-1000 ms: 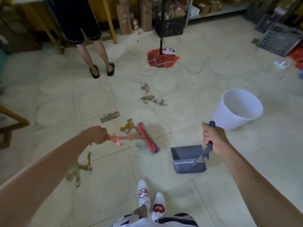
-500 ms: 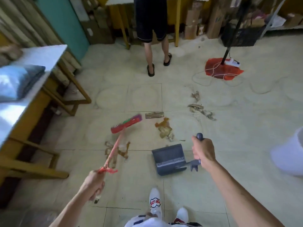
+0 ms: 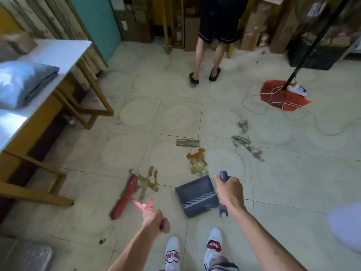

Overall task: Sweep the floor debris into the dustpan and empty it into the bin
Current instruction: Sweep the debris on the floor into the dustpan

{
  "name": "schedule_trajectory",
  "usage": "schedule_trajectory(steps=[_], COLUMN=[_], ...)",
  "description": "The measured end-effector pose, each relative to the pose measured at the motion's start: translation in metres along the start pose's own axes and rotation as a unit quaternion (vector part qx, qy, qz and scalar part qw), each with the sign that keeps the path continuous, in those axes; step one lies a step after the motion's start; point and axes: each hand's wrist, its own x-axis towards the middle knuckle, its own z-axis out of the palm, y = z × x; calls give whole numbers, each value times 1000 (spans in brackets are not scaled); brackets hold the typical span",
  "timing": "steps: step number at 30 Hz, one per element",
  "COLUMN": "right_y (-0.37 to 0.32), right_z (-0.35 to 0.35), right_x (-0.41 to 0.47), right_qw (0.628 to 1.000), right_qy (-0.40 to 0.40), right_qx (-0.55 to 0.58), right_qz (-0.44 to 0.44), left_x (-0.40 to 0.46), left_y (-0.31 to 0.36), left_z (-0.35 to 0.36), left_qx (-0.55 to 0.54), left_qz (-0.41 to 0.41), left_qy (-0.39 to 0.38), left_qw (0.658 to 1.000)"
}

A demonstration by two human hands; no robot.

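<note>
Clenched around broom handle: left hand (image 3: 155,222), fist shut near handle's top end, pink tape or ribbon scrap sticking out just above knuckles. Right hand (image 3: 229,192) wrapped tight on dustpan handle (image 3: 223,176), blue-grey knob poking out above fist.

Landmark: dustpan (image 3: 196,195), sitting flat on tile, open mouth turned toward broom side. Red broom head (image 3: 125,196) down on floor left of dustpan, apart from it, blurred. Brown tape-like scraps (image 3: 148,182) touching broom head, between it and dustpan. Second crumpled clump (image 3: 197,163) just beyond dustpan's far edge. Flat brown strip (image 3: 188,142) farther beyond. Grey shreds (image 3: 246,146) beyond and right of dustpan, well apart. Bin (image 3: 345,229) only a white blur at frame edge, far right of dustpan.

Handling, judged: debris looks light, thin, crinkly, possibly sticky; likely to snag in bristles or skate over pan lip. Needs short low strokes, pan lip pressed to tile. Broom light, stiff; high grip gives reach but less control. Dustpan rigid plastic, best kept level when lifted so scraps don't slide out.
</note>
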Motion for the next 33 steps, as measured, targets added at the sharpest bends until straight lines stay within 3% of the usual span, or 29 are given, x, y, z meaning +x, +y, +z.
schedule_trajectory(steps=[5, 9, 14, 18, 21, 24, 27, 30, 33], right_y=[-9, -14, -20, -19, -13, -3, -3, -10, -15], right_z=[-30, -55, -91, -119, -133, -145, -157, -172, -191], right_x=[31, 53, 80, 96, 103, 122, 137, 142, 155], right_qw=[999, 999, 999, 998, 996, 997, 997, 996, 993], right_qy=[-33, -37, -27, -34, -59, -54, -58, -51, -51], right_qx=[1, 7, 33, 40, 25, 18, 5, 8, 29], right_qz=[21, 15, 25, 39, 57, 52, 54, 77, 99], left_x=[-48, -66, -69, -61, -41, -2, 7, -7, -20], left_y=[38, 78, 109, 137, 170, 195, 198, 191, 219], left_z=[86, 105, 106, 138, 168, 200, 221, 213, 192], left_qx=[-6, -44, -63, 96, 271, 385, 485, 532, 503], left_qz=[7, 27, 62, 116, 167, 161, 142, 86, 88], left_qy=[-51, -131, -146, -121, -97, -59, -75, -122, -138], left_qw=[999, 990, 985, 981, 943, 907, 860, 833, 849])
